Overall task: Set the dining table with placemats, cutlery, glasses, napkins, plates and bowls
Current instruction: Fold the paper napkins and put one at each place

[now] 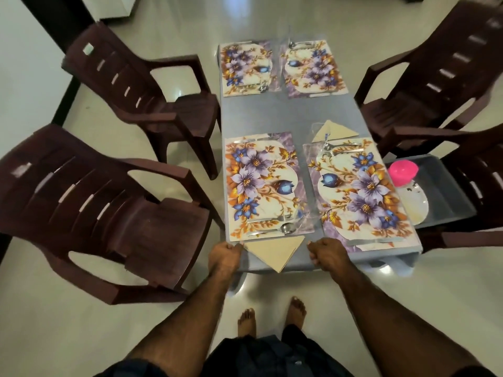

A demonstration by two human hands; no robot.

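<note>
The glasses on the table are hard to make out: only faint clear outlines show near the far right placemat and beside the folded napkin that lies just beyond the near right placemat. The cutlery on the two far mats is small and blurred; on the far left placemat only a glint of metal shows at its near edge. The table's legs are mostly hidden under its top.

Right of the table a grey tray sits on a chair, touching the table's right edge. In it lie a pink bowl and, just nearer the viewer, a shiny steel plate, partly hidden by the table's edge.

On the near left placemat a fork and spoon lie along its near edge. Just beyond that edge, at the table's near rim, a tan triangular napkin points over the rim. The left hand pinches the napkin's left corner with curled fingers. The right hand is at its right corner, fingers curled into a loose fist; whether it grips the cloth I cannot tell.

Bare table shows between the near and far mats. Two brown chairs stand left of the table, angled away from it.
</note>
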